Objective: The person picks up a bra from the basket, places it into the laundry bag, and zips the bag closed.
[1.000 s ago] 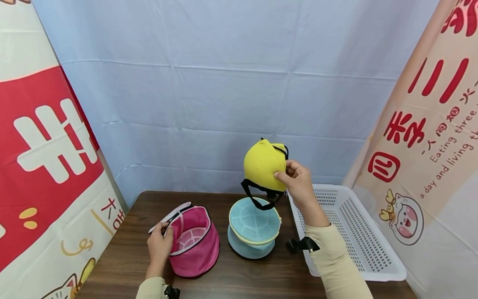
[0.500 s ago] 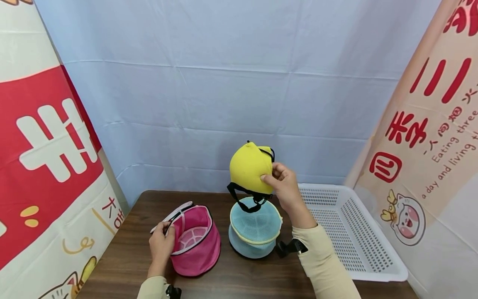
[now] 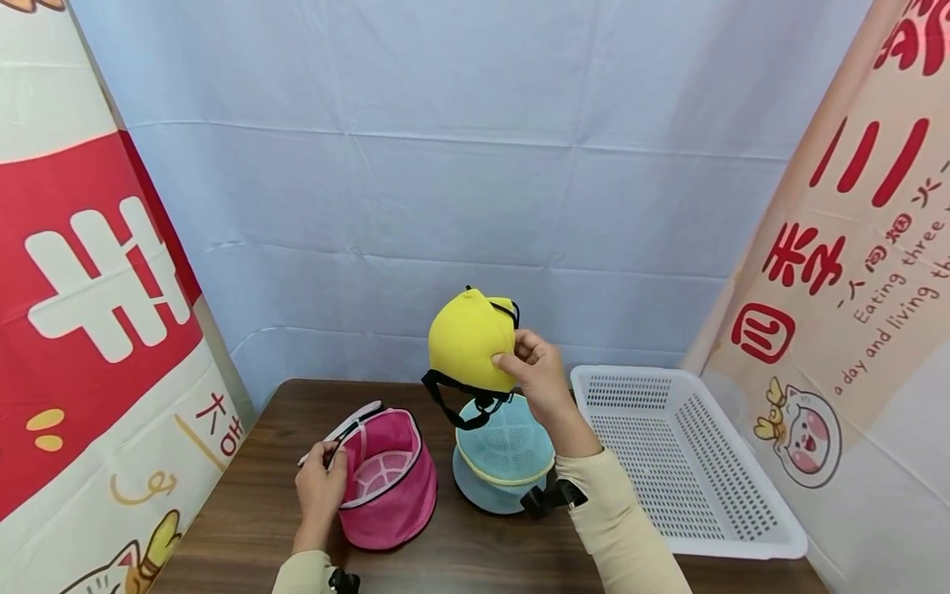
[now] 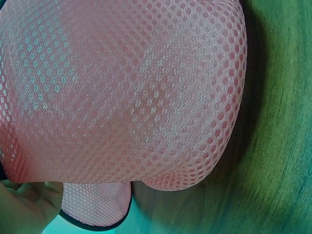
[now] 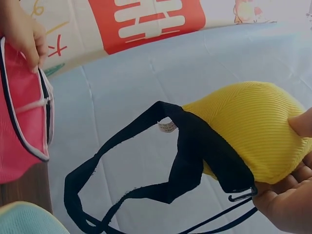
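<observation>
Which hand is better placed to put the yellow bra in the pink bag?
Right, most likely: the right hand pinches the bra in the air, while the left hand grips the pink bag at its rim, its top open.

Your right fingers (image 3: 529, 339) and left fingers (image 3: 321, 454) are bare. Behind the right fingers, your right sleeve (image 3: 619, 528) is plain pale cream, reaching down the arm to a close-fitting end; soft creases mark the cloth farther back from the fingers. On that sleeve's side toward the left fingers, just behind its end, note a small black device (image 3: 540, 502), blocky in outline and jutting clear of the fabric. Behind the left fingers, your left sleeve (image 3: 303, 571) matches in colour. Its own black unit (image 3: 345, 581), on the side toward the right fingers, is partly cropped; finer detail is too small to tell.
</observation>
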Demonstrator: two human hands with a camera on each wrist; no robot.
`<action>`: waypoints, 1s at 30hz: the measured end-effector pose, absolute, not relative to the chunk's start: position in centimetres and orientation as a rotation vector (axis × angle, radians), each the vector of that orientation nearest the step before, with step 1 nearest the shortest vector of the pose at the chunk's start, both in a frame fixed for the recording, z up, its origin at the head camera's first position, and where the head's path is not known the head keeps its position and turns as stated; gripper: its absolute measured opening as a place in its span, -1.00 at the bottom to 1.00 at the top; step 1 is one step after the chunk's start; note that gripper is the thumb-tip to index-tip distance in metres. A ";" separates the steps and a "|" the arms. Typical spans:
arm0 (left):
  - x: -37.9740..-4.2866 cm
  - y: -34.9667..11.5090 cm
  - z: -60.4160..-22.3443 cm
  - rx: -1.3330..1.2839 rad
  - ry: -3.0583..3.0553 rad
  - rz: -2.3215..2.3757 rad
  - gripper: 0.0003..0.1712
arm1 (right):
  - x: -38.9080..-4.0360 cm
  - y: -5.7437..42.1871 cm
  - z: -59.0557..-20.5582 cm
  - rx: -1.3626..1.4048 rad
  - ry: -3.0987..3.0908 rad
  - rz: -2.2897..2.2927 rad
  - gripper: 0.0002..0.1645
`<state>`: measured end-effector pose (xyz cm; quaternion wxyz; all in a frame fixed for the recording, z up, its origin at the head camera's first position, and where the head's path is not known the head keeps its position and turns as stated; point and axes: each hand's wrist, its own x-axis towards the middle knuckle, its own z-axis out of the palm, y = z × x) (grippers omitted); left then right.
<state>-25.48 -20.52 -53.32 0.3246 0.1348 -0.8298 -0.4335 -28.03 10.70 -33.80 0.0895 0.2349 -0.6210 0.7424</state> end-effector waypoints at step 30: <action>-25.2 -20.0 -53.3 0.298 -2.146 -1.101 -0.89 | -27.7 3.7 -36.9 0.771 -1.897 2.476 -0.76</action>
